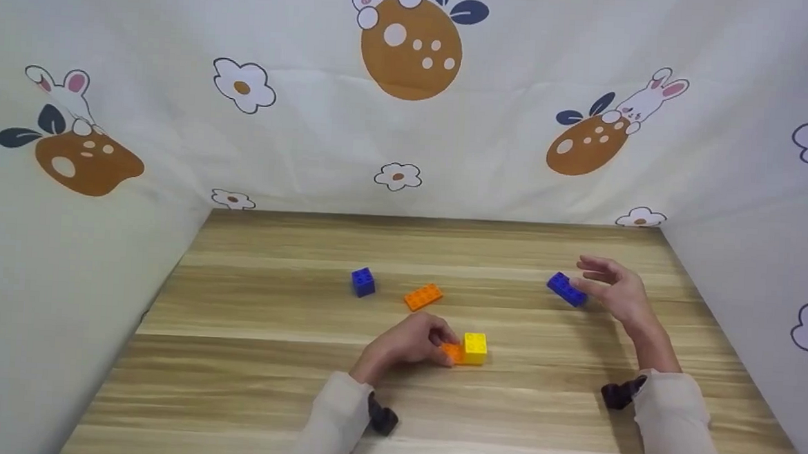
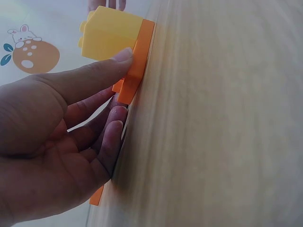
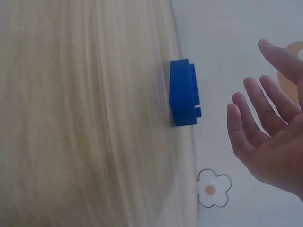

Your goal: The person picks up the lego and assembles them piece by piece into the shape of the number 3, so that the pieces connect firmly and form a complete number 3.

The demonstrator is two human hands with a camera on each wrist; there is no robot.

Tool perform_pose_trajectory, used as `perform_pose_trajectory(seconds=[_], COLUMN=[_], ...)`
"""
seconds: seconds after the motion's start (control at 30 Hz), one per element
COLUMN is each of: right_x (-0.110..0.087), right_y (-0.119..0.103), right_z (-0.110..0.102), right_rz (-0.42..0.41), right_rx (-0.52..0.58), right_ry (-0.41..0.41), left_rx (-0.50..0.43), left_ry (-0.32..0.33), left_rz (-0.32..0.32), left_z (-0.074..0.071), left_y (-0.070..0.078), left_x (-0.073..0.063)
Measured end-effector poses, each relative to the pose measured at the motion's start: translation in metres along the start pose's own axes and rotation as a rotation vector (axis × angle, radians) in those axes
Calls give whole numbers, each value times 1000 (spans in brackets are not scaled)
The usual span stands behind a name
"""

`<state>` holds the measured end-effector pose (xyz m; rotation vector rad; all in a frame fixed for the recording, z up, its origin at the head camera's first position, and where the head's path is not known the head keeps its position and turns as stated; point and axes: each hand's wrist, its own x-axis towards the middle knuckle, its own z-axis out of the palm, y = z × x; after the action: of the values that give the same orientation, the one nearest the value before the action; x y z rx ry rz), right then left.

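Note:
On the table, my left hand (image 1: pixel 413 339) pinches the bare end of a flat orange toy brick (image 1: pixel 453 353) between thumb and fingers. A yellow toy brick (image 1: pixel 475 348) stands on the other end of that orange brick, studs up in the head view. In the left wrist view, the thumb lies along the side of the orange brick (image 2: pixel 137 66), close to the yellow brick (image 2: pixel 116 33). My right hand (image 1: pixel 615 290) hovers beside a long blue brick (image 1: pixel 567 289), its fingers spread and holding nothing. The right wrist view shows a gap between that hand (image 3: pixel 274 127) and the blue brick (image 3: pixel 183 92).
Farther back on the wooden table (image 1: pixel 230 377) lie a small square blue brick (image 1: pixel 364 282) and a second flat orange brick (image 1: pixel 423 297). Patterned cloth (image 1: pixel 311 146) walls the table at the back and both sides.

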<state>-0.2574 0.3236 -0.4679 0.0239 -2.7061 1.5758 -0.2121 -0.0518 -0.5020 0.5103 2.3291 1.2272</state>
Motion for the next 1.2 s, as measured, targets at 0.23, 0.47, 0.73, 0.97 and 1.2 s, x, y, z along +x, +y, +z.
perform_pose_trajectory(seconds=[0.23,0.47,0.73,0.97,1.2], right_x=[7,12,17,20,21], right_y=[17,32,37,36,33], right_z=[-6,-10,-12,-12,-7], right_rz=[63,153,230,236,293], right_rx=[70,161,176,16,27], right_ry=[-49,-145,-197,-230,-236], left_rx=[-6,5,-1,-12,-8], left_ry=[-2,7,6,0,-3], left_rz=[-4,5,-19,-22,-11], left_z=[0,1,1,2,1], left_y=[0,0,1,0,-1], left_x=[1,2,1,2,1])
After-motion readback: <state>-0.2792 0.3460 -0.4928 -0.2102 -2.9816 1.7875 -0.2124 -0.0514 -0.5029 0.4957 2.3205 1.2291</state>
